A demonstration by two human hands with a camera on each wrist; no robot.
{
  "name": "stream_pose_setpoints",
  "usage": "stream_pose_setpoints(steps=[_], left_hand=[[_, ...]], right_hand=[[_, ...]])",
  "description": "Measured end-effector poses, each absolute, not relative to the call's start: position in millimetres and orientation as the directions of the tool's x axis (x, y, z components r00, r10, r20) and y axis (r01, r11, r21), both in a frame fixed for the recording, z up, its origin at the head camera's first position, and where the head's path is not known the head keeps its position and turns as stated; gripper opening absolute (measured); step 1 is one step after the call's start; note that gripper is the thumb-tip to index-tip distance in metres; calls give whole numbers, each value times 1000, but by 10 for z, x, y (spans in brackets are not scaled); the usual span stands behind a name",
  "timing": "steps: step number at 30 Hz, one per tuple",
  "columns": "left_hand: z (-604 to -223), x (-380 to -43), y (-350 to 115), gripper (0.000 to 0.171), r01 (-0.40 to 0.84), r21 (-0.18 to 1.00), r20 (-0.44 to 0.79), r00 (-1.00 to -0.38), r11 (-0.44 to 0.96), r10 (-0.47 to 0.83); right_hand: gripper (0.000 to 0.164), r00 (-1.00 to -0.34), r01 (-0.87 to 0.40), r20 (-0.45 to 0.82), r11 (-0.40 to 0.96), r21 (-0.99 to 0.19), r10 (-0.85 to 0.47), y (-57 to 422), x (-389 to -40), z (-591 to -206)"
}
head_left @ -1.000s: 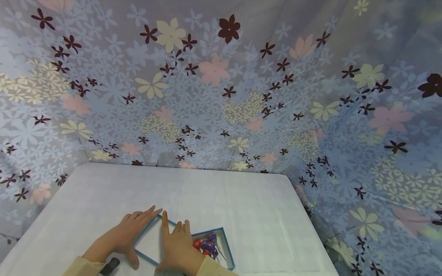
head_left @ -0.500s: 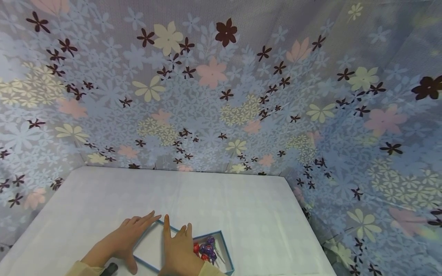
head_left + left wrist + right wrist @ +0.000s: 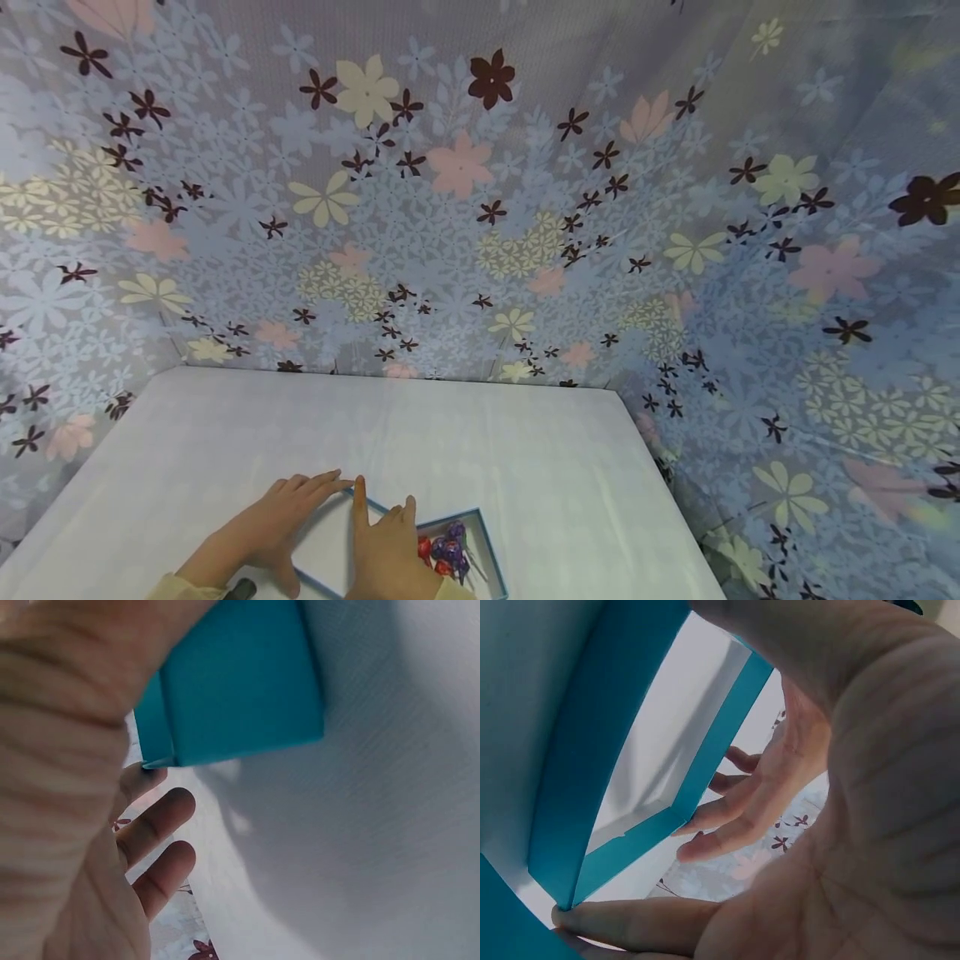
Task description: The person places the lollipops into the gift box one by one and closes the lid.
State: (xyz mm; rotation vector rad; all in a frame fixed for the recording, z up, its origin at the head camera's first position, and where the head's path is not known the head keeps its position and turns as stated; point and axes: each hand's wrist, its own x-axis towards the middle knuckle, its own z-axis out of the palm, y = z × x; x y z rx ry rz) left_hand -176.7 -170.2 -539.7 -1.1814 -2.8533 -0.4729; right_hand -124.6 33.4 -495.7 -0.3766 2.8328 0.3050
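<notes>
A shallow blue box (image 3: 322,546) with a white interior lies at the front of the table, between the two hands. My left hand (image 3: 264,523) spans its left side, thumb at the near end and index finger by the far corner. In the left wrist view the blue wall (image 3: 240,690) shows under the thumb, with other fingers extended beyond it. My right hand (image 3: 386,552) grips across the right side; in the right wrist view the index fingertip (image 3: 564,913) presses a corner of the blue wall (image 3: 604,750). Both index fingertips nearly meet in the head view.
Just right of my right hand stands another blue-edged box (image 3: 492,552), partly hidden by it. Several red and purple wrapped lollipops (image 3: 450,550) lie inside. A dark object (image 3: 242,590) shows by my left wrist. The white table (image 3: 570,483) ends at a flowered curtain (image 3: 457,250).
The head view has tilted up slightly, so table and hands sit lower in it. The index fingertips have come closer together at the far corner; both hands keep their places on the box.
</notes>
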Motion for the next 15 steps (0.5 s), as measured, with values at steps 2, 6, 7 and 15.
stream_pose_setpoints(steps=[2,6,7,15], left_hand=[[-5389,-1770,-1693,145,697,267,138,-711,665,690],[-5348,-1752,-1694,143,641,333,95,-753,692,651],[-5328,-1736,-1701,143,614,363,78,-770,701,634],[-5071,-1562,-1756,138,468,603,29,-822,646,569]], right_hand=[[162,-935,-280,-271,945,169,-228,352,-1245,-4957],[166,-943,-281,-231,943,176,-238,390,-1248,-4931],[166,-945,-281,-222,945,168,-241,399,-1247,-4913],[161,-930,-349,-123,937,4,-346,637,-1121,-4589]])
